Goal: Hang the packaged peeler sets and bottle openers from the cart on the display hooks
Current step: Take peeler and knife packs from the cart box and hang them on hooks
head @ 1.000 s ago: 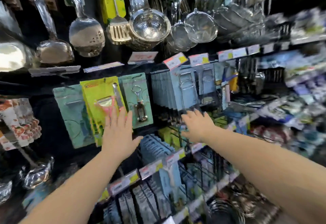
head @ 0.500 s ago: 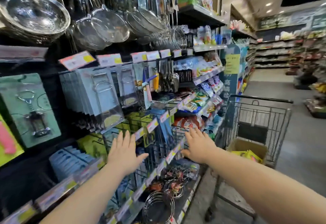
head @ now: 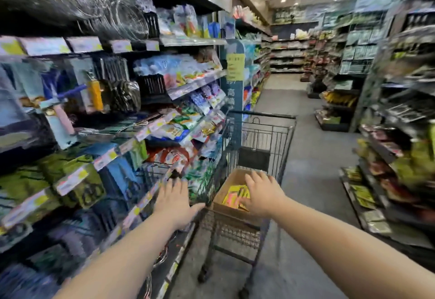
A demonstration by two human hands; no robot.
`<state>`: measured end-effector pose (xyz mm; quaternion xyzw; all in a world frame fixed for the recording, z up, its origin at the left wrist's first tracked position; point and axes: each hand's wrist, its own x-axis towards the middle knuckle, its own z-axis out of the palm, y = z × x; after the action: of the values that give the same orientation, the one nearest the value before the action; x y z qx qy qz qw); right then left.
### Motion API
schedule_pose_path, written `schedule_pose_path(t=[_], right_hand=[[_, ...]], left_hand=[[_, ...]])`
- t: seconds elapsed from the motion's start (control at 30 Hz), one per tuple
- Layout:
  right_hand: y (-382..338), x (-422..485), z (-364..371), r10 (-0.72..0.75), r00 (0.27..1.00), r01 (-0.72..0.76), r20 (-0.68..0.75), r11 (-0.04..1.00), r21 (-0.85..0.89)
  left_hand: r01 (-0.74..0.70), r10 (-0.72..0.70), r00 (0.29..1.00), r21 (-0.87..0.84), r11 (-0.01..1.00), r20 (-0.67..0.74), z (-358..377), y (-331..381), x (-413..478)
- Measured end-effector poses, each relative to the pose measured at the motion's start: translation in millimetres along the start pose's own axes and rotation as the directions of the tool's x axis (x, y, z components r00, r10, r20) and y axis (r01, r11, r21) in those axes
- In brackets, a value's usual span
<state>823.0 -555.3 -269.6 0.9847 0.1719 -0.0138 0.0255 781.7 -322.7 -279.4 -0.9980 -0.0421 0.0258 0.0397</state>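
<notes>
First: Both hands have swung away from the shelf front toward the cart [head: 266,138], and the view has turned down the aisle with them. The right hand [head: 261,195] now sits over the cardboard box [head: 231,177] instead of short of it.

Second: Is it holding anything?

First: No. Its fingers are spread and fairly straight, palm down, just above the yellow packs [head: 236,196]. Whether the fingertips touch them, I cannot tell.

Second: And the left hand [head: 175,201]?

First: It is empty too, fingers straight and fanned, low against the shelf edge [head: 150,129]. Its thumb is right by the cart's near corner, though contact is unclear.

Second: Why is it parked there?

First: My guess is that it steadies the reach, or waits to take a pack once the right hand lifts one.

Second: So the stock is in the cart?

First: Yes. The packs lie loosely piled in the box, which stands in the basket, and the cart is drawn up close along the shelving. That keeps the carry short.

Second: Which product are they?

First: They are too blurred to say. The display hooks are not clear in this view either, only wire strainers [head: 127,21] hanging high on the left.

Second: What is the next step?

First: Probably a pinch on one pack's top edge.
</notes>
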Motion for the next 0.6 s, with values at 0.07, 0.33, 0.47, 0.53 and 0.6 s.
schedule_pose_path(t=[0.07,0.33,0.47,0.53,0.6], right_hand=[[27.8,6.3,9.7,0.052,0.998,-0.053,0.028,0.998,0.016],[97.2,37.2,45.5,0.174,0.982,-0.179,0.070,0.982,0.064],[120.4,63.6,61.1,0.232,0.967,-0.239,0.100,0.969,0.063],[129.1,84.3,67.7,0.248,0.961,-0.256,0.119,0.965,0.054],[136.3,110.6,74.7,0.266,0.954,-0.275,0.135,0.960,0.053]], left_hand=[[-0.040,0.039,0.999,0.000,0.999,0.033,5.5,25.8,18.3],[-0.116,0.115,0.990,0.009,0.993,0.080,35.7,77.1,97.2],[-0.164,0.162,0.981,0.008,0.986,0.108,53.0,91.1,147.2],[-0.197,0.195,0.972,0.009,0.980,0.129,59.5,96.1,176.1],[-0.225,0.221,0.965,0.009,0.974,0.138,65.6,98.4,208.1]])
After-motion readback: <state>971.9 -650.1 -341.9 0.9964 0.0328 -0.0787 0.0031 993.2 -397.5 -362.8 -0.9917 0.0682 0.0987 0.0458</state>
